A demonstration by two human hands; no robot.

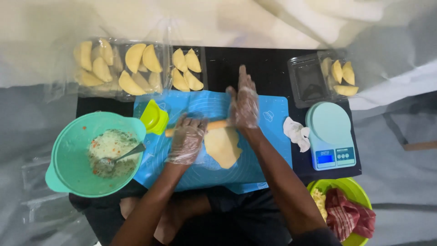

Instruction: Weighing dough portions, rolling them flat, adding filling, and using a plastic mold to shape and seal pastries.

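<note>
Head view, looking straight down on dark tabletop.

Both hands in thin clear plastic gloves. Left hand: palm down, fingers loosely curled over left part of wooden rolling pin, pressing on it rather than gripping round it. Right hand: flat, fingers stretched out and pointing away from body, heel of palm resting on right end of pin; not closed on anything.

Pin lies crosswise, approx. horizontal, on far edge of yellow dough sheet. Dough = flattened, irregular oval, touching pin, lying near centre of blue silicone mat, between the two forearms.

Surroundings:
- Teal bowl w/ handles, left of mat, rim overlapping mat edge; holds pale filling w/ orange + green bits; metal spoon stuck in it, handle toward mat.
- Yellow-green plastic press/mould on mat's left far corner, just beside bowl.
- Clear trays along far edge, left side, filled w/ folded half-moon pastries.
- Another clear tray far right: one compartment bare, other w/ a few pastries.
- Mint digital kitchen scale right of mat; crumpled white tissue between mat and scale.
- Green bowl near right, w/ red checked cloth in it.
</note>
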